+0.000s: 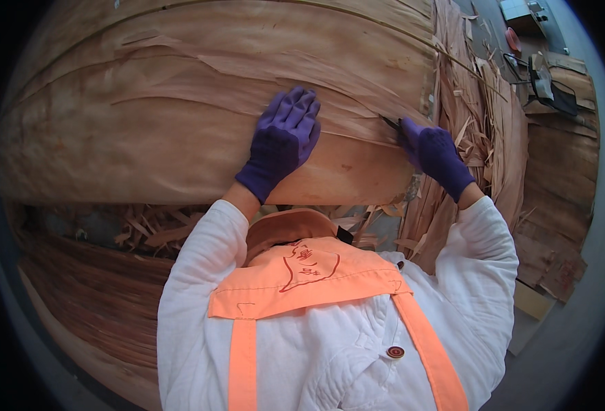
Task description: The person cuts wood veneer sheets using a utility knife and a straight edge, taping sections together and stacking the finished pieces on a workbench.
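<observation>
My left hand (281,140), in a purple glove, rests flat with its fingers extended on a wide sheet of pale brown veneer (152,154). Long, thin torn strips (179,89) lie across that sheet, passing under and beside both hands. To the right, near the sheet's end, my right hand (434,149), also gloved, is closed on a dark pointed blade (389,122), probably a knife, whose tip lies against the strips; its handle is mostly hidden by my fingers.
Loose veneer strips (487,130) pile at the right, beside stacked sheets (559,171). A dark chair-like object (556,92) and pink basin (512,39) sit at the upper right. Scraps (155,233) and darker veneer (90,294) lie below the sheet at the left.
</observation>
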Demonstrator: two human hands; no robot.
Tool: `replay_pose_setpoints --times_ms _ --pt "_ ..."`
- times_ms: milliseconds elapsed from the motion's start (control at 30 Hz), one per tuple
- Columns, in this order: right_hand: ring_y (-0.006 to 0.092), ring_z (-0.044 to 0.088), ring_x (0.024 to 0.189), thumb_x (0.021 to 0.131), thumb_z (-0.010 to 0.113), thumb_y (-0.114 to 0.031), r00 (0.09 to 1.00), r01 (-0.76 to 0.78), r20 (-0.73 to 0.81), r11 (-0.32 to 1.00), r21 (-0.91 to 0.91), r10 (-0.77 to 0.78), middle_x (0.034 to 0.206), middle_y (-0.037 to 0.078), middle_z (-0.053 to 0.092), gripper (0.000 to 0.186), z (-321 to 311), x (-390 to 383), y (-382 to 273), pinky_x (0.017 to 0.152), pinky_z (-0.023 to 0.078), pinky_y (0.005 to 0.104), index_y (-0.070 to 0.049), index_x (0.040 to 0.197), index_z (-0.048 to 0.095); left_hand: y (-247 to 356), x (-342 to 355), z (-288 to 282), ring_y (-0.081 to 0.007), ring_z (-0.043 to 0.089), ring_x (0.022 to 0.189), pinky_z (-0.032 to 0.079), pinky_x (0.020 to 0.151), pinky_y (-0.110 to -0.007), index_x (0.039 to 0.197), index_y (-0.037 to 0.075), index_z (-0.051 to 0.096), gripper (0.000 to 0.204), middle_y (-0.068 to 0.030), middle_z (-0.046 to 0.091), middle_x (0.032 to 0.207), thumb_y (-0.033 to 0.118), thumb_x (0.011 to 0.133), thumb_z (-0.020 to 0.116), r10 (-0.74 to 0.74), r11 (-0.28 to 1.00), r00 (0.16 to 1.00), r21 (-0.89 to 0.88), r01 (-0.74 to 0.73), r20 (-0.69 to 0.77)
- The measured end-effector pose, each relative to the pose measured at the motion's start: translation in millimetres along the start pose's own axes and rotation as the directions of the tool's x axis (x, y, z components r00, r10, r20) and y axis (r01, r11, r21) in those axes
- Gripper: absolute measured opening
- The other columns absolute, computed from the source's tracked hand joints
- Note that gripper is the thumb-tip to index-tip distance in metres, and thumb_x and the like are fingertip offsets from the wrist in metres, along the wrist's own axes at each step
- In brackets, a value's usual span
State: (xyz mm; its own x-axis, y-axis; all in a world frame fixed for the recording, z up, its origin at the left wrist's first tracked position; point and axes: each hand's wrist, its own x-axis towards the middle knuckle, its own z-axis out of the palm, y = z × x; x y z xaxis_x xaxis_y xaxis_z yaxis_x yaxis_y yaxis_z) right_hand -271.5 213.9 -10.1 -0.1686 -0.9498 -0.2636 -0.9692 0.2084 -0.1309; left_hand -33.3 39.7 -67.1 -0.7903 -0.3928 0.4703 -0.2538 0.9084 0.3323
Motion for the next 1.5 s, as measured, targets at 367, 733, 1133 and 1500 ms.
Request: replay_pose_setpoints --times_ms 367,733,1133,1500 --pt "0.0317 0.062 0.083 0.078 0.067 -0.016 0.957 0.054 -0.292 0.977 0.206 0.008 0.096 0.011 0.06 0.029 -19.4 -39.2 -5.2 0.066 0.05 0.0393 -0.008 0.104 0.058 1.1 1.4 -2.6 -0.0308 0.053 0.114 0.038 0.1 -0.043 0.111 0.0 0.061 0.035 -0.015 0.059 0.119 0.019 0.082 0.062 0.012 1.0 1.0 0.001 -0.012 -0.005" --pt "0.025 0.062 0.081 0.07 0.065 -0.008 0.798 0.019 -0.59 0.984 -0.178 -0.123 0.093 0.004 0.062 0.026 -67.3 -21.2 -34.1 0.064 0.05 0.0359 -0.013 0.096 0.059 6.3 5.1 -8.7 -0.0315 0.053 0.114 0.037 0.1 -0.043 0.104 0.001 0.063 0.044 -0.0161 0.06 0.115 0.036 0.077 0.067 -0.023 1.0 0.996 0.016 0.022 0.083" --pt "0.0262 0.059 0.069 0.074 0.065 -0.011 0.757 0.031 -0.64 0.985 -0.171 -0.135 0.076 0.005 0.057 0.016 -85.8 21.1 -56.1 0.057 0.047 0.0375 -0.013 0.087 0.057 19.2 21.8 3.5 -0.0322 0.058 0.091 0.043 0.083 -0.043 0.084 0.004 0.062 0.021 -0.0134 0.063 0.094 0.023 0.077 0.067 -0.186 0.982 0.983 0.037 0.185 0.008" --pt "0.0303 0.065 0.077 0.083 0.062 -0.02 0.623 -0.276 -0.743 0.958 0.081 0.242 0.089 0.013 0.067 0.017 -53.3 13.6 74.4 0.067 0.051 0.0372 -0.014 0.098 0.067 32.8 26.2 1.4 -0.0357 0.043 0.12 0.028 0.103 -0.051 0.128 0.009 0.047 0.061 -0.0146 0.045 0.131 0.03 0.075 0.069 -0.198 0.92 0.951 0.29 0.263 -0.236"
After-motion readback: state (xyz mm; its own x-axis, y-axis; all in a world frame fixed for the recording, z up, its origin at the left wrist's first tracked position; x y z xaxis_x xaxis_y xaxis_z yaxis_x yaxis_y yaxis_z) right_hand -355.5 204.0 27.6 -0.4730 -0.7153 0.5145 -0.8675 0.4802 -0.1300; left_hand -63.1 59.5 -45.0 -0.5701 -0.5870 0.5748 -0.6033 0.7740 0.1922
